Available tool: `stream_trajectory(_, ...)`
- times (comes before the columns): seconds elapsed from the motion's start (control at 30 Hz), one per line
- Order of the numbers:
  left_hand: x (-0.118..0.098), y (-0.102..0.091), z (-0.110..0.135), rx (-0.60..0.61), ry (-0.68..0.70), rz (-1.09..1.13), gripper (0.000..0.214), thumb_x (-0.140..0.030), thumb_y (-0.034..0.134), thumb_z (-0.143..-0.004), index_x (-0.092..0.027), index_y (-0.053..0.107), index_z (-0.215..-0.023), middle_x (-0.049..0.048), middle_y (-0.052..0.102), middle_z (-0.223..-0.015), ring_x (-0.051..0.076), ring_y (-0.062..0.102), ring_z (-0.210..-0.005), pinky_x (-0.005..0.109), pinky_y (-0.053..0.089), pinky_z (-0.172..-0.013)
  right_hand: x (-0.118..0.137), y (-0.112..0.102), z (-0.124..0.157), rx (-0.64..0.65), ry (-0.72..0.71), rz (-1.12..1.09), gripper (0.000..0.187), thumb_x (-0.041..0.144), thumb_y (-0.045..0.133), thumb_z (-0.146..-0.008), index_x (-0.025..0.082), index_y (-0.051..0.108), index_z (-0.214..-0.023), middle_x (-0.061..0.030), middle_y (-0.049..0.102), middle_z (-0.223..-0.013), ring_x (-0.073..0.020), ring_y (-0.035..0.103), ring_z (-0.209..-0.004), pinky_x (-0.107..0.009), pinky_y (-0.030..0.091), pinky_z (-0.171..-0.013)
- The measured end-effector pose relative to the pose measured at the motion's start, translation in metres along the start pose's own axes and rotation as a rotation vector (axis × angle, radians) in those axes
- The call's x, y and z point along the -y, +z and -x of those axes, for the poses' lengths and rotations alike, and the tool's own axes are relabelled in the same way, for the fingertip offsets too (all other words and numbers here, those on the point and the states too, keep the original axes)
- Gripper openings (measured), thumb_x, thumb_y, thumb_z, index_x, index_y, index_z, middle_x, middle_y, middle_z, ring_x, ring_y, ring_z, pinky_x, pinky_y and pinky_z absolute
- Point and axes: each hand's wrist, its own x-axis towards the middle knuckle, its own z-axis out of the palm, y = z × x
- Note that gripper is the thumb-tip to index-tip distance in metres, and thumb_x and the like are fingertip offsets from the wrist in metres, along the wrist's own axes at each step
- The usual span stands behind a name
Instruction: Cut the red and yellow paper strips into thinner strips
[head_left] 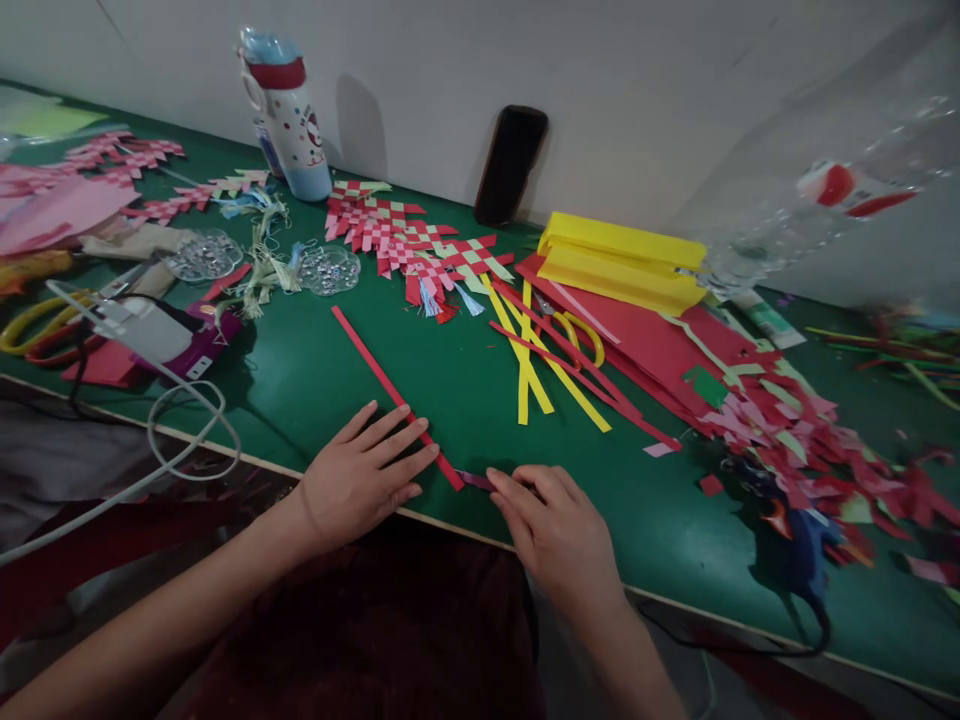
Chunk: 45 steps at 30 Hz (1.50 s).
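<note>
Head cam, red paper strip point(379, 371): on green tabletop point(442, 365), long axis far-L to near-R.
L hand point(356, 482): nearer; fingers spread flat across strip, nothing gripped.
R hand point(561, 527): I've small purple tool point(477, 481) pinched, tip by strip's near end, to L.

1. From where I stand, the red strip point(375, 367) looks like smooth, matt paper.
2. Tabletop point(675, 540): smooth, faintly glossy.
3. Phone point(512, 165), twelve o'clock: sleek, glassy front.
4. Bottle point(859, 190), two o'clock: clear, shiny plastic.
5. Folded sheet point(615, 275), two o'clock: matt paper.
</note>
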Motion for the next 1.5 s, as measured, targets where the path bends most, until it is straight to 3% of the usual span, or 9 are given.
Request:
stream_trajectory(0.67, 0.000, -0.002, -0.001, -0.001, -0.009, 0.020, 0.042, -0.042, 0.053, -0.093, -0.034, 0.053, -0.135, -0.0016, 0.050, -0.145, 0.024, 0.042, -0.136, 0.047, 0.016, -0.119, 0.000, 0.003, -0.013, 0.056, -0.013, -0.009, 0.023, 0.022, 0.054, -0.093, 0.023, 0.070, -0.110, -0.0062, 0.064, -0.091, -0.0171, 0.054, -0.083, -0.030, 0.046, -0.075)
stream_trajectory(1.5, -0.004, -0.005, -0.003, 0.039, -0.024, 0.002, 0.045, -0.041, 0.052, -0.093, -0.037, 0.048, -0.138, -0.0011, 0.050, -0.144, 0.026, 0.039, -0.137, 0.053, 0.013, -0.119, -0.003, 0.000, -0.015, 0.028, 0.009, 0.017, 0.022, 0.021, 0.055, -0.093, 0.023, 0.070, -0.110, -0.0059, 0.064, -0.090, -0.0169, 0.057, -0.084, -0.030, 0.048, -0.075)
